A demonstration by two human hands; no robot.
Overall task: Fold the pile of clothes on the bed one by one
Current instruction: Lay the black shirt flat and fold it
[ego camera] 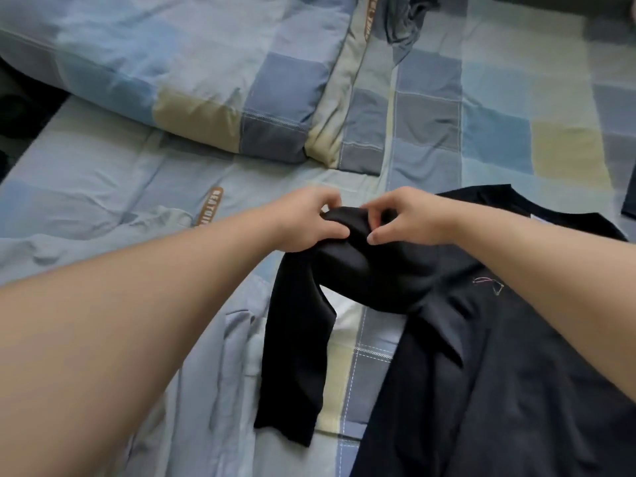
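Observation:
A black T-shirt (pixel 481 356) lies spread on the checked bed sheet (pixel 430 108), collar toward the far right, with a small stitched mark on its chest. Its left sleeve hangs down in a dark strip toward me. My left hand (pixel 306 218) pinches the raised shoulder fold of the shirt. My right hand (pixel 399 215) pinches the same fold from the other side, fingers curled, thumb and forefinger on the cloth. Both hands almost touch above the bed's middle.
A folded checked duvet (pixel 172 74) lies at the back left. A crumpled grey-blue garment (pixel 406 18) sits at the top centre. Another dark garment's corner (pixel 629 197) shows at the right edge. The bed's dark left edge (pixel 20 108) borders the floor.

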